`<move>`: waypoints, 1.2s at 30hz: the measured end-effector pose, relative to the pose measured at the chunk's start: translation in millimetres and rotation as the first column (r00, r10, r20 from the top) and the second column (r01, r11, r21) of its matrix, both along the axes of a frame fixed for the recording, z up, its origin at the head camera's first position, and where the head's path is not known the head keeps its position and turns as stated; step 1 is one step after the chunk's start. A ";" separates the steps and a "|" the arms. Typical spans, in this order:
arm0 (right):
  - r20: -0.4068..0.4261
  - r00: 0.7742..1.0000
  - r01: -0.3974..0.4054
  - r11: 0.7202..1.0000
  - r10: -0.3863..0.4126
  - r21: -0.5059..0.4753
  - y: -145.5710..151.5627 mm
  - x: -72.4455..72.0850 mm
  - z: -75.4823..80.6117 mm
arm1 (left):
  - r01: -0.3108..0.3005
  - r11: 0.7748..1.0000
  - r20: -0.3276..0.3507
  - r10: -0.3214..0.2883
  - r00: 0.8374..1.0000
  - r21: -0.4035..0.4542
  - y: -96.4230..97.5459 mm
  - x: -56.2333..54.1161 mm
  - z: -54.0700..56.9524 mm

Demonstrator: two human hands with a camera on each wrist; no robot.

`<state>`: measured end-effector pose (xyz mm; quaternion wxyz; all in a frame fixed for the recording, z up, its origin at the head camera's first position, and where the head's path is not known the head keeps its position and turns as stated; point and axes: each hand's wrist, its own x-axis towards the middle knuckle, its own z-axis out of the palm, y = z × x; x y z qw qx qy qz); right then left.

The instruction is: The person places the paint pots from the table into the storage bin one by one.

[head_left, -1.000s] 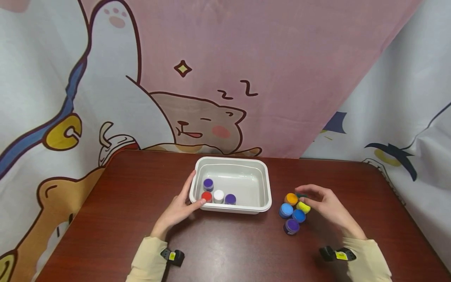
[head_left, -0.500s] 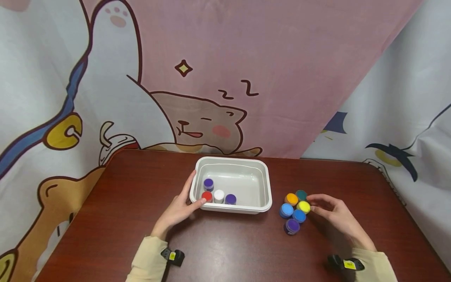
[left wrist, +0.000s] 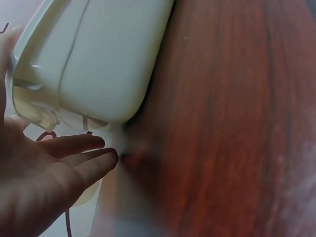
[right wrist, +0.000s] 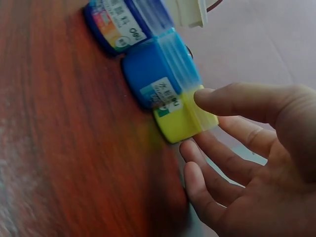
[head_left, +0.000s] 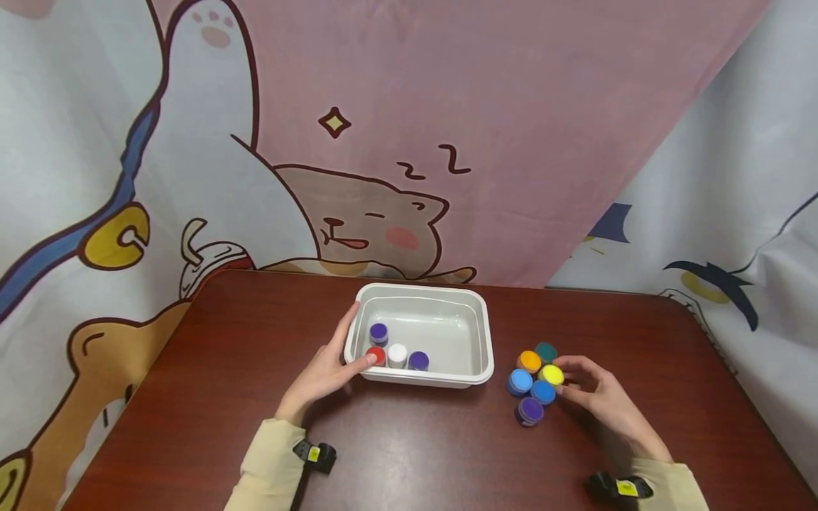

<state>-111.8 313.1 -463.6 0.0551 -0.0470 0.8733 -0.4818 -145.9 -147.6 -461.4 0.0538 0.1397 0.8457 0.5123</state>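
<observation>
My left hand [head_left: 321,375] holds the front left corner of a white plastic tub [head_left: 441,330], thumb over the front rim and index finger along the left side. The left wrist view has its other fingers stretched beside the tub's outer wall [left wrist: 108,59]. At the right, my right hand [head_left: 601,396] has thumb and index finger at opposite sides of a yellow paint jar [head_left: 550,374]. In the right wrist view the thumb lies against the lid of this yellow jar [right wrist: 180,121], which stands on the table against a blue jar [right wrist: 158,69]; the lower fingers are loosely bent.
Around the yellow jar stand paint jars in orange [head_left: 528,361], green [head_left: 546,352], light blue [head_left: 520,382], blue [head_left: 542,392] and purple [head_left: 529,411]. Inside the tub are a red jar [head_left: 378,354], a white jar [head_left: 397,355] and two purple ones. A printed cloth [head_left: 543,142] hangs behind the table.
My right hand has drawn back from the green jar, now uncovered, and come in around the yellow jar. The yellow jar, tilted earlier, stands upright. My left hand stays at the tub.
</observation>
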 end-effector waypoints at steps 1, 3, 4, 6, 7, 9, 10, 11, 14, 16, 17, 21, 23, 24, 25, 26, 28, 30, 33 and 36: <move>-0.008 1.000 -0.003 1.000 0.003 0.005 -0.6 -0.3 -0.8 | 0.004 1.000 -0.001 -0.004 1.000 -0.004 0.3 -0.5 0.3; -0.019 1.000 -0.004 1.000 0.004 0.015 -1.7 -0.8 -2.3 | 0.009 1.000 -0.007 -0.009 1.000 -0.004 0.8 -1.5 -0.2; -0.021 1.000 -0.002 1.000 0.003 0.017 -2.1 -0.9 -2.7 | 0.009 1.000 -0.016 -0.009 1.000 -0.007 0.9 -2.0 -0.7; -0.021 1.000 -0.001 1.000 0.001 0.028 -1.8 -1.1 -3.3 | 0.003 1.000 -0.032 -0.004 0.999 -0.014 1.0 -2.5 -1.4; -0.020 1.000 0.002 1.000 -0.002 0.031 -1.3 -1.1 -3.6 | 0.001 1.000 -0.038 -0.001 0.999 -0.013 1.3 -2.3 -1.2; -0.019 1.000 0.012 0.999 -0.011 0.040 -0.1 -1.2 -3.9 | 0.002 1.000 -0.037 -0.002 0.999 -0.007 1.9 -2.5 -1.9; -0.018 1.000 0.013 0.999 -0.013 0.042 0.6 -1.2 -4.0 | 0.001 1.000 -0.036 -0.001 0.999 -0.008 2.2 -2.5 -1.9; -0.017 1.000 0.016 0.999 -0.015 0.042 1.3 -1.2 -4.1 | -0.001 1.000 -0.035 0.001 0.999 -0.008 2.6 -2.4 -1.9; -0.009 1.000 0.027 0.999 -0.027 0.031 1.9 -0.7 -2.3 | -0.006 1.000 -0.035 0.006 0.999 -0.005 3.4 -2.4 -2.5; -0.007 0.999 0.035 0.999 -0.035 0.025 2.1 0.2 -0.1 | -0.006 1.000 -0.037 0.006 0.999 -0.005 3.5 -2.7 -2.7; -0.014 0.999 0.037 0.999 -0.037 0.027 2.3 0.7 0.9 | -0.008 1.000 -0.037 0.008 0.999 -0.005 3.4 -2.7 -2.9; -0.049 0.998 0.039 0.998 -0.037 0.039 3.5 2.6 5.1 | -0.013 1.000 -0.037 0.012 0.999 -0.014 2.7 -2.8 -3.6; -0.064 0.997 0.038 0.998 -0.035 0.043 4.2 3.3 7.4 | -0.014 1.000 -0.037 0.014 0.999 -0.018 2.5 -2.8 -3.6; -0.069 0.997 0.038 0.998 -0.035 0.044 4.3 3.6 8.8 | -0.012 1.000 -0.037 0.012 0.999 -0.018 2.5 -2.8 -3.7; -0.070 0.997 0.038 0.998 -0.035 0.041 4.4 3.9 10.2 | -0.012 1.000 -0.036 0.012 0.999 -0.017 2.4 -2.8 -3.6; -0.077 0.996 0.040 0.998 -0.036 0.048 4.3 4.0 11.8 | -0.012 1.000 -0.035 0.011 0.999 -0.017 2.5 -2.8 -3.5; -0.084 0.996 0.045 0.998 -0.041 0.052 4.1 4.1 14.7 | -0.011 1.000 -0.034 0.010 0.999 -0.014 2.6 -2.9 -3.4; -0.093 0.995 0.048 0.997 -0.043 0.055 3.7 4.1 17.4 | -0.012 1.000 -0.035 0.011 0.999 -0.012 2.7 -2.9 -3.2; -0.104 0.994 0.048 0.997 -0.043 0.052 3.2 4.3 20.8 | -0.013 1.000 -0.037 0.013 0.999 -0.012 2.8 -2.8 -3.2; -0.111 0.993 0.044 0.998 -0.038 0.046 2.7 4.7 24.1 | -0.016 1.000 -0.039 0.015 0.999 -0.015 2.8 -2.5 -2.9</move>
